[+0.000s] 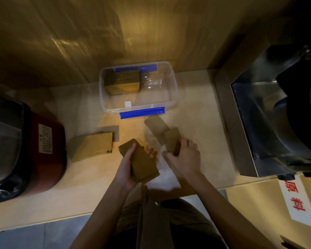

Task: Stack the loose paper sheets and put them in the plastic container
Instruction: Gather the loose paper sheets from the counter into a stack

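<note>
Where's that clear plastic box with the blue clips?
The plastic container sits open at the counter's back, against the wooden wall, beyond both hands, with one brown paper stack inside.

We see a dim, warm-lit scene: glare streaks the far wooden wall [65,45], the bench [90,178] glows brightest mid-frame, edges darken and bend, and motion blur smears the right hand [184,156].

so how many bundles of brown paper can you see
4: one inside the plastic container at its back left, one lying on the counter left of the hands, one in the left hand, one under the right hand.
</note>
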### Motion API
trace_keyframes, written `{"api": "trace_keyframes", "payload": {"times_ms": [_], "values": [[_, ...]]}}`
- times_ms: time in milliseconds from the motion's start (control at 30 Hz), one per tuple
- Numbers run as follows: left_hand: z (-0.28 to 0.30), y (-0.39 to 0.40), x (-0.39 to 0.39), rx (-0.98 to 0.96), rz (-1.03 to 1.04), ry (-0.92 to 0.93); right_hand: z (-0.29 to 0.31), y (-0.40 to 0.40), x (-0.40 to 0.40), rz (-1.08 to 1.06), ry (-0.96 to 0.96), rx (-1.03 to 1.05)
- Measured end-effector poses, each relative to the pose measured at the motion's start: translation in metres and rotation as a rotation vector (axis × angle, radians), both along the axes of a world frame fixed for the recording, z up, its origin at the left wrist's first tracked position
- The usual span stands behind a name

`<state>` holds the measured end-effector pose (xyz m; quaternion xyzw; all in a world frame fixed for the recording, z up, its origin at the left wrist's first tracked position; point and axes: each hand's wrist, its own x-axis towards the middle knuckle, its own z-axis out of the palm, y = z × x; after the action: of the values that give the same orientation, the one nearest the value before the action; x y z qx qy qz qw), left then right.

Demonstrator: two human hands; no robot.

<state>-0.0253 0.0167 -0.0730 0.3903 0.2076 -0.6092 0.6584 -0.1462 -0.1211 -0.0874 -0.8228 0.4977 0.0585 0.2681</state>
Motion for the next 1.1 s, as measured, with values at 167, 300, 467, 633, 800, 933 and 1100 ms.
{"api": "trace_keyframes", "payload": {"times_ms": [167,300,467,633,800,933,1100], "values": [[-0.001,-0.002,0.011,-0.042,0.036,0.004,-0.005,-0.02,0.045,0.233,0.091,-0.031],[-0.004,0.0,0.019,-0.032,0.061,0.011,-0.014,-0.025,0.065,0.28,0.106,-0.042],[-0.01,0.003,0.023,0.012,0.098,0.044,-0.022,-0.025,0.068,0.303,0.085,-0.072],[-0.017,0.002,0.025,0.059,0.093,0.041,-0.026,-0.024,0.066,0.308,0.057,-0.109],[-0.016,0.001,0.024,0.04,0.097,0.057,-0.028,-0.022,0.064,0.295,0.042,-0.123],[-0.011,0.004,0.024,0.011,0.094,0.03,-0.027,-0.024,0.062,0.264,0.013,-0.077],[-0.008,0.008,0.02,0.034,0.098,0.012,-0.012,-0.022,0.053,0.135,-0.106,0.11]]}}
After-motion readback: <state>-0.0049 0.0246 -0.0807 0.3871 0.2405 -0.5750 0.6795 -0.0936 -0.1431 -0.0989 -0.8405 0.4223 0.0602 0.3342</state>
